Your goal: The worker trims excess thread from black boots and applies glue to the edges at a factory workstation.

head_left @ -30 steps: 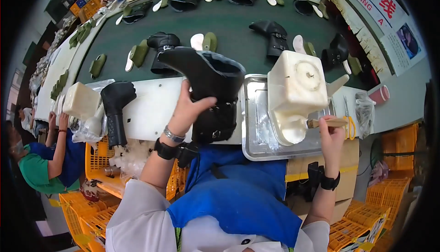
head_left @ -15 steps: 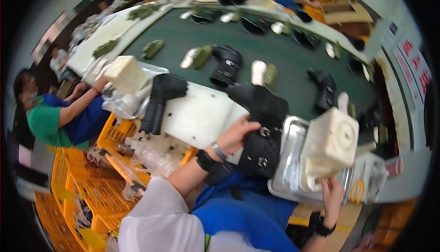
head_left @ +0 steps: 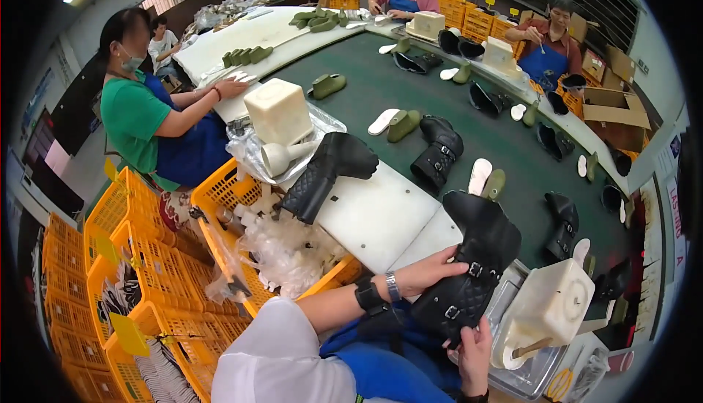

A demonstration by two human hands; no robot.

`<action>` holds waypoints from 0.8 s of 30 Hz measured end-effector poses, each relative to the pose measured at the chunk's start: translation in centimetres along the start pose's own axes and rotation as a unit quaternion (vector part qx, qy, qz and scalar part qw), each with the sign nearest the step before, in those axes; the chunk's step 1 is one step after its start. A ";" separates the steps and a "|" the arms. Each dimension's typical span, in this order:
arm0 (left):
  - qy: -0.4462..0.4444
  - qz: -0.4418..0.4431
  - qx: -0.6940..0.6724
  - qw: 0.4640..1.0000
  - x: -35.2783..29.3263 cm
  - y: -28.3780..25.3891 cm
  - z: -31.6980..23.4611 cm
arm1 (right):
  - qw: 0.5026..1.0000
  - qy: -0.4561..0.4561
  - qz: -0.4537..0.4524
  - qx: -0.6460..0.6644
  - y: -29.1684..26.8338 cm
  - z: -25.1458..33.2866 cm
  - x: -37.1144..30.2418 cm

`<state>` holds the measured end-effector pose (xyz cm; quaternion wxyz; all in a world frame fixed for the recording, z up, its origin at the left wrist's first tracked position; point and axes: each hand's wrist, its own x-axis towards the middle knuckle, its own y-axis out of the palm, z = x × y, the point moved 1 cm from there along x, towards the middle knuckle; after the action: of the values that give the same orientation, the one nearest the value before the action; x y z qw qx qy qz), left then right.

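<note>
A black quilted boot [head_left: 480, 238] with buckled straps lies over my blue apron, at the edge of the white work board [head_left: 381, 209]. My left hand [head_left: 428, 271] grips its side near the upper buckle, thumb on top. At the boot's lower end, my right hand [head_left: 476, 355] pinches the edge between thumb and fingers. Just right of the boot, a cream plastic container [head_left: 564, 286] stands in a shiny tray [head_left: 538, 388]; a wooden-handled tool [head_left: 532, 347] rests in the container's front opening. Another black boot [head_left: 329, 176] lies at the board's left end.
A green belt [head_left: 351, 95] carries boots, pale insoles and green shoe lasts [head_left: 403, 126]. Left of me, a yellow crate [head_left: 253, 297] holds crumpled clear plastic. A co-worker in green [head_left: 135, 117] works at the left; two more sit across the belt. Yellow scissors [head_left: 560, 385] lie at right.
My right hand has left the cream container and now grips the boot's lower edge. My left hand stays on the boot. The view has shifted, so the scene sits differently.
</note>
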<state>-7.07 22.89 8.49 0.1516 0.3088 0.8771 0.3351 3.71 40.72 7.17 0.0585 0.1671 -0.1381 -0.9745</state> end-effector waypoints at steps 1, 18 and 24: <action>0.019 0.027 0.074 0.997 -0.6 -0.2 -0.4 | 1.000 0.003 -0.001 -0.003 0.6 0.4 0.5; 0.087 -0.246 0.312 0.913 -0.1 -14.6 -19.0 | 0.967 -0.116 -0.128 -0.186 -1.9 3.8 -0.9; -0.026 -0.329 0.437 0.837 3.8 -28.1 -29.1 | 0.921 -0.163 -0.241 -0.257 -5.0 3.3 -4.7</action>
<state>-36.07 -5.50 10.39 0.1253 0.0449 0.9780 -0.1606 6.65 47.04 10.15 -0.1609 0.0130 0.1540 -0.9748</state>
